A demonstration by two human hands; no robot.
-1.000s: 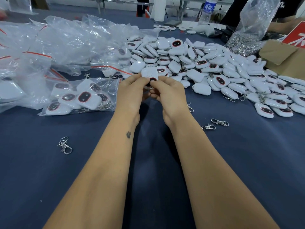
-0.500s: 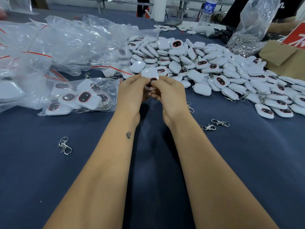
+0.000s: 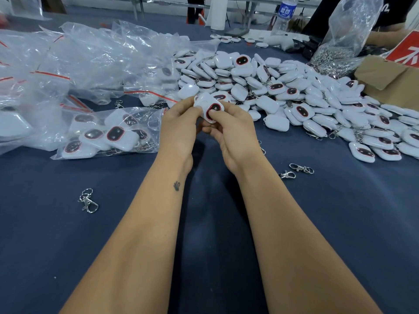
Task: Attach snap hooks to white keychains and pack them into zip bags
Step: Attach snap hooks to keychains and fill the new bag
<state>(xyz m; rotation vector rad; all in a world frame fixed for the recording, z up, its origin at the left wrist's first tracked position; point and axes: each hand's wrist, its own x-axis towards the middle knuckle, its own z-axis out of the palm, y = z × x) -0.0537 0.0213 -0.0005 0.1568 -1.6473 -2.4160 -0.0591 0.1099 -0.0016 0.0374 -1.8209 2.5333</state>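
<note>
**Both hands pinch white keychains above the surface**

The fingers (image 3: 213, 113) of the right hand pinch a white keychain (image 3: 214, 109) on its dark red-rimmed face, thumb tip pressed flat on the oval. The left hand's fingers (image 3: 188, 104) curl round a second white piece (image 3: 202, 101) just behind it, touching the first. Whether a snap hook is already between them cannot be told; the palms hide the underside.

The keychain looks like a hard, smooth plastic shell, light and stiff, probably a little slippery on its rounded sides. A hold across the flat faces, as here, seems the safest, leaving the corner loop free for the hook.

Outward, the left hand (image 3: 181, 128) and right hand (image 3: 233, 132) meet at 12 o'clock from the wearer, knuckles nearly touching, wrists bent slightly inward, forearms converging from the lower frame.

Loose snap hooks (image 3: 301, 168) lie on the blue surface (image 3: 340, 223) at 3 o'clock of the hands, and another (image 3: 88, 200) at 8 o'clock. A filled zip bag (image 3: 108, 134) sits at 9 o'clock, the keychain pile (image 3: 294, 98) at 2 o'clock.
</note>
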